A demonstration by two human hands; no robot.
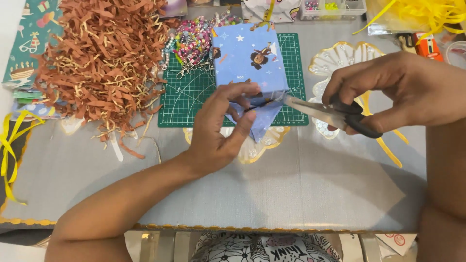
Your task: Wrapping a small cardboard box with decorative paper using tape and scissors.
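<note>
A: From the head camera, what could have gone wrong?

B: The left hand (221, 133) was pinching the near flap of the blue wrapped box (250, 60), fingers narrow on the paper, and the blade tips of the scissors (323, 111) sat right beside those fingertips. A slip could have nicked a finger — or torn past the fold, since the paper looked thin.

A: And the right hand (398, 92)?

B: Closed through the black handles of the scissors, holding them level, blades only slightly parted. Had it pushed too hard, I judged the box could have skidded on the green cutting mat (191, 99), which looked smooth.

A: Where was the box?

B: Centre of the table, its far part lying on the mat, its near flap folded to a point and overhanging the mat's near edge.

A: Materials?

B: Glossy printed paper, crisp at the creases. Left of the mat, a heap of brown shredded paper (104, 58) — crinkled, springy, with stray strips that could have snagged under the box. At the far edge, a tangle of beaded bracelets (194, 43), hard and shiny. 1 yellow ribbon (12, 140) trailed off the left edge of the grey tablecloth (291, 189), which looked woven and matte.
</note>
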